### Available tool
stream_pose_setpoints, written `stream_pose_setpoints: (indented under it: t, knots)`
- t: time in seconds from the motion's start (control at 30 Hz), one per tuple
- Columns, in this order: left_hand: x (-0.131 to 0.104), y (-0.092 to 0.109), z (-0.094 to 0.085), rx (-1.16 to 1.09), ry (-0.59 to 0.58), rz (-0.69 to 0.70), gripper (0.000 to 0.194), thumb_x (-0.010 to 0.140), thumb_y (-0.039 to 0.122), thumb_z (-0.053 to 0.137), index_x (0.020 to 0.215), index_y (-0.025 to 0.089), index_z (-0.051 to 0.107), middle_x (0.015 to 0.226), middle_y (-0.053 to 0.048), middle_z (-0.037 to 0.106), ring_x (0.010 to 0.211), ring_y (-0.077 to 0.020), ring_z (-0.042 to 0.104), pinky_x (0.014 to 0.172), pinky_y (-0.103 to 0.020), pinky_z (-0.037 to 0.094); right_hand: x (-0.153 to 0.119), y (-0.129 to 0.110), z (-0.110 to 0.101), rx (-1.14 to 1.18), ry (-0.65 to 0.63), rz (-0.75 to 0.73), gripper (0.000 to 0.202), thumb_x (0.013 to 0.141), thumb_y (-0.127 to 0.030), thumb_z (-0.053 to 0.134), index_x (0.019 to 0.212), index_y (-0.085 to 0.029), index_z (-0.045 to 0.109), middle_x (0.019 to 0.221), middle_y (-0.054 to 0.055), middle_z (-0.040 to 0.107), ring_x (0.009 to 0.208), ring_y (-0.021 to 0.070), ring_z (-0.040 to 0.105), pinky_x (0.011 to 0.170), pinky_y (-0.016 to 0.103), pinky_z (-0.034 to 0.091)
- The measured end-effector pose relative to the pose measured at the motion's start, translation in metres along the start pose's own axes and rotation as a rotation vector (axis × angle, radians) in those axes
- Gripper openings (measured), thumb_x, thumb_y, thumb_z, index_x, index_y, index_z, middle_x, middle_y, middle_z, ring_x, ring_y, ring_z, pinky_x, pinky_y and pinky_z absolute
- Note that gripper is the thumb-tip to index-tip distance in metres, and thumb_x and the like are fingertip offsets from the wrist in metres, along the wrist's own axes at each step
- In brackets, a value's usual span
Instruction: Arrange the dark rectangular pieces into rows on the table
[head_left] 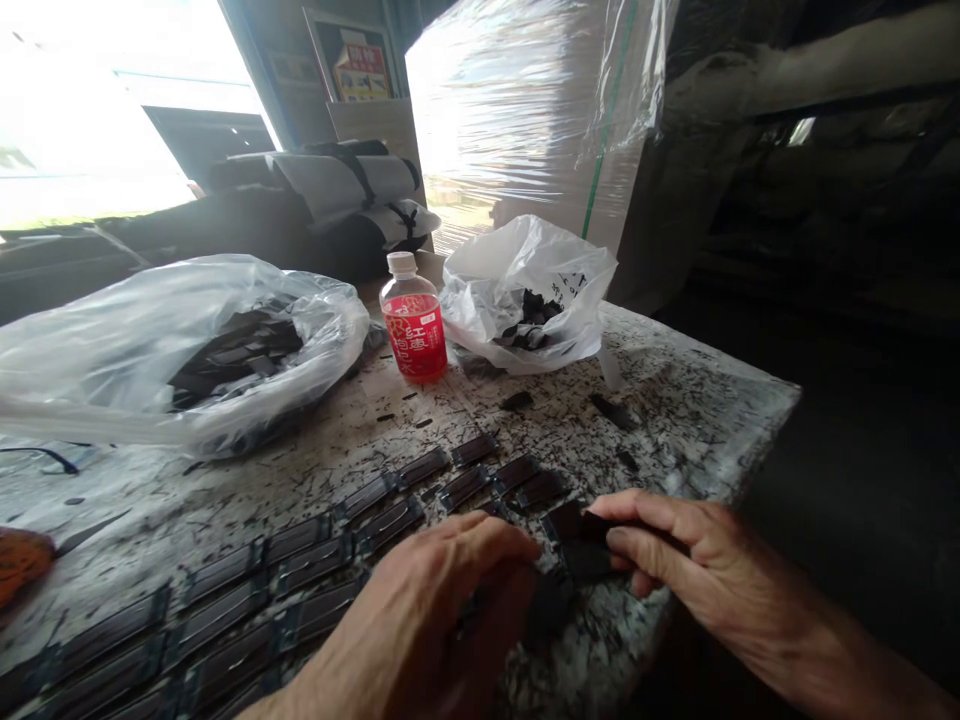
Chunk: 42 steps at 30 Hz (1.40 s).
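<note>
Between finger and thumb of my right hand (675,550) is a dark flat piece (589,555), near the table's right front edge. My left hand (442,590) is beside it, fingers curled downward; whatever they hold is hidden or blurred. Rows of dark rectangular pieces with shiny clear edges (311,565) run diagonally over the speckled table (675,400), from the lower left up to my hands. A few loose dark scraps (613,410) lie beyond my right hand.
A bottle with a red label (415,335) stands between a large clear bag of dark pieces (330,330) and a smaller white bag (487,270). An orange-handled blade (26,560) lies at far left. Behind stands a plastic-wrapped stack (510,120).
</note>
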<state>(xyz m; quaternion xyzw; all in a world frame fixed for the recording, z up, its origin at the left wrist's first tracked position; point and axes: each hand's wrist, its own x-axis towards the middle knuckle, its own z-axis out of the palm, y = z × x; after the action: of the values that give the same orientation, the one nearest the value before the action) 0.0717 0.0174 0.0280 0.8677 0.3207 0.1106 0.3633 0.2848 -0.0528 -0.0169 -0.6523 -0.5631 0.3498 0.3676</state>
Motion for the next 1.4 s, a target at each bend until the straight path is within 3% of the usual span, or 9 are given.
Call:
stream_pose_setpoints:
  t: [0.1, 0.23, 0.5, 0.8, 1.0, 1.17, 1.4]
  knots:
    - [0.007, -0.008, -0.004, 0.367, -0.074, 0.118, 0.022, 0.087, 0.016, 0.036, 0.078, 0.022, 0.055, 0.081, 0.001, 0.055, 0.077, -0.0176, 0.049, 0.074, -0.031, 0.037, 0.018, -0.005, -0.007, -0.214, -0.139, -0.088, 0.014, 0.088, -0.026, 0.047, 0.088, -0.024, 0.061, 0.061, -0.006, 0.058, 0.052, 0.0098, 0.054, 0.050, 0.018, 0.041]
    - [0.012, -0.018, 0.000, 0.526, -0.083, 0.128, 0.024, 0.079, 0.008, 0.040, 0.087, 0.023, 0.056, 0.092, -0.002, 0.052, 0.086, -0.0225, 0.043, 0.079, -0.039, 0.035, 0.036, -0.012, -0.010, -0.303, -0.189, -0.191, 0.015, 0.087, -0.019, 0.050, 0.078, -0.023, 0.062, 0.071, -0.006, 0.062, 0.065, 0.0104, 0.057, 0.061, 0.019, 0.040]
    - [0.019, -0.023, 0.003, 0.564, -0.118, 0.162, 0.018, 0.084, 0.014, 0.048, 0.096, 0.026, 0.056, 0.095, -0.002, 0.048, 0.088, -0.0214, 0.041, 0.078, -0.037, 0.033, 0.045, -0.009, -0.007, -0.364, -0.268, -0.249, 0.018, 0.083, -0.015, 0.055, 0.090, -0.029, 0.061, 0.080, -0.010, 0.065, 0.073, 0.0095, 0.059, 0.067, 0.019, 0.038]
    - [0.017, -0.026, 0.009, 0.576, -0.124, 0.125, 0.017, 0.086, 0.021, 0.053, 0.101, 0.029, 0.055, 0.097, 0.000, 0.049, 0.091, -0.0207, 0.041, 0.080, -0.036, 0.033, 0.055, -0.007, -0.004, -0.391, -0.329, -0.232, 0.019, 0.084, -0.021, 0.055, 0.100, -0.030, 0.059, 0.091, -0.006, 0.065, 0.085, 0.0121, 0.059, 0.075, 0.022, 0.038]
    - [0.017, -0.025, 0.014, 0.614, -0.116, 0.150, 0.031, 0.087, 0.023, 0.050, 0.117, 0.031, 0.049, 0.100, -0.002, 0.049, 0.091, -0.0226, 0.040, 0.080, -0.040, 0.036, 0.054, -0.010, -0.005, -0.398, -0.315, -0.234, 0.020, 0.084, -0.018, 0.054, 0.099, -0.029, 0.058, 0.090, -0.007, 0.065, 0.084, 0.0105, 0.059, 0.074, 0.021, 0.038]
    - [0.019, -0.025, 0.016, 0.623, -0.179, 0.129, 0.032, 0.088, 0.024, 0.047, 0.120, 0.028, 0.047, 0.108, -0.004, 0.049, 0.096, -0.0243, 0.040, 0.086, -0.043, 0.037, 0.056, -0.011, -0.003, -0.411, -0.322, -0.259, 0.021, 0.083, -0.016, 0.053, 0.099, -0.028, 0.058, 0.089, -0.007, 0.064, 0.084, 0.0104, 0.058, 0.074, 0.021, 0.037]
    - [0.021, -0.026, 0.018, 0.654, -0.157, 0.160, 0.029, 0.087, 0.018, 0.045, 0.115, 0.027, 0.050, 0.104, -0.004, 0.049, 0.094, -0.0227, 0.042, 0.086, -0.042, 0.039, 0.056, -0.010, -0.001, -0.430, -0.305, -0.265, 0.022, 0.083, -0.018, 0.054, 0.101, -0.029, 0.057, 0.091, -0.007, 0.064, 0.089, 0.0113, 0.058, 0.077, 0.021, 0.037]
